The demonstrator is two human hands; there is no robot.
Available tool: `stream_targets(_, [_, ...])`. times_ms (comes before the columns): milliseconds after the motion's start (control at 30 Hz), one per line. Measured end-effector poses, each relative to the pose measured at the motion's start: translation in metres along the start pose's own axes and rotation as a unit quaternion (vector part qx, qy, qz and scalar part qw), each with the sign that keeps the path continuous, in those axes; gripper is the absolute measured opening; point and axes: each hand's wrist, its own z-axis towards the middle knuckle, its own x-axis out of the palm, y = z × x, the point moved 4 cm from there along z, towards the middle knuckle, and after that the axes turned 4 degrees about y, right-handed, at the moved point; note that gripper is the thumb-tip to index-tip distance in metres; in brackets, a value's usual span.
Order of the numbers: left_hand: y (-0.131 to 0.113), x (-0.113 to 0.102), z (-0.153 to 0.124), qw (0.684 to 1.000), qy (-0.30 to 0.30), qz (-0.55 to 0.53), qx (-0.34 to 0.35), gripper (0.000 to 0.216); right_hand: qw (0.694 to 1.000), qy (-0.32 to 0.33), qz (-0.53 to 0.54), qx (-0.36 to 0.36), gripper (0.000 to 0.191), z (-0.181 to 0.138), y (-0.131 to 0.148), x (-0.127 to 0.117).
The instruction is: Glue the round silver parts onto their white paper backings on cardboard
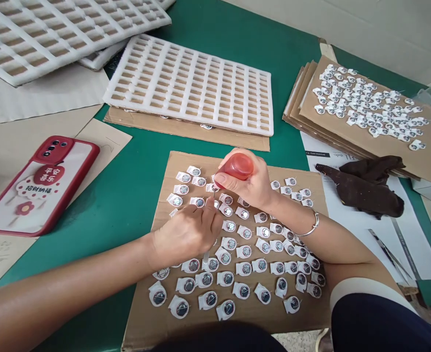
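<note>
My right hand [257, 183] is wrapped round a translucent red squeeze bottle [239, 166], tipped over the far part of a brown cardboard sheet [142, 313]. The bottle's nozzle end is mostly hidden by my fingers. Close beside it, my left hand [189, 230] is closed in a pinch on what looks like slim tweezers [205, 259]; a thin tip shows above the fingers and a pale flat end below them. Rows of small white tabbed pieces with round metallic discs [228, 308] lie on the sheet, some hidden under both hands.
A white foam grid [189, 88] rests on cardboard behind, with more grids [72, 29] at upper left. A red-framed phone [39, 186] lies left. On the right are stacked cardboard sheets with similar pieces [369, 102], a dark brown cloth item [369, 188] and another pair of tweezers [389, 254].
</note>
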Motion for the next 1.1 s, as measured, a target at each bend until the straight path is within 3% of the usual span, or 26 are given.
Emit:
stream_targets(467, [0.0002,0.0007,-0.0008,1.000,0.008,0.013,-0.012,0.009,1.000,-0.003,0.012,-0.006,0.023,0.0000,-0.0002,-0.0002])
stream_targets(833, [0.0004,0.0014,-0.0012,1.000,0.005,0.018,-0.008,0.015,0.999,0.002,0.004,0.031,0.035,-0.0014,-0.0060,-0.0001])
stream_targets(1100, [-0.0005,0.0010,-0.0009,1.000,0.009,0.010,-0.004,0.013,1.000,-0.019,-0.010,0.012,0.036,-0.0004,-0.0084,-0.0018])
